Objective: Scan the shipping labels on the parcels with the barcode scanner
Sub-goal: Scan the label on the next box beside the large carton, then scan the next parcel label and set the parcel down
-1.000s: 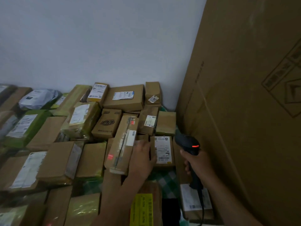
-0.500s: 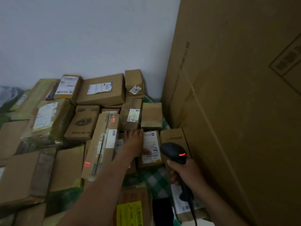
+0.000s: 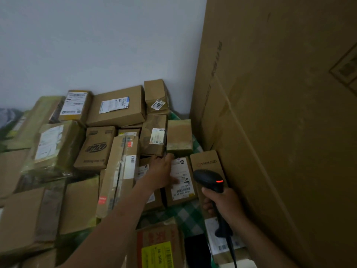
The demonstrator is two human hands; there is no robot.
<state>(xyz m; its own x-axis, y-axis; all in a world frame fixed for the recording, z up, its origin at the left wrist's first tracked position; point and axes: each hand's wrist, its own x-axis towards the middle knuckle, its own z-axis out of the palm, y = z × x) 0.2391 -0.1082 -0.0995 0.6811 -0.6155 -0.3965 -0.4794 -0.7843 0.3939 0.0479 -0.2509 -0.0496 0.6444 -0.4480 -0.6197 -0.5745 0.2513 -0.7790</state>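
Note:
Many brown cardboard parcels lie piled against a white wall. A small parcel with a white shipping label (image 3: 182, 179) lies in the middle right. My left hand (image 3: 162, 173) reaches onto it, fingers over its top edge and thumb on the label. My right hand (image 3: 222, 202) grips the handle of a black barcode scanner (image 3: 209, 179) with a red light lit, its head just right of that label. A narrow box printed YANGZI (image 3: 207, 161) lies under the scanner head.
A huge cardboard carton (image 3: 280, 113) stands upright along the right side. Labelled boxes (image 3: 116, 107) crowd the back and left. A box with a yellow label (image 3: 158, 254) lies near my body on a green checked cloth (image 3: 183, 211).
The view has shifted right and nearer. My left hand slid from the long box's edge onto the labelled parcel. The scanner moved closer to that label.

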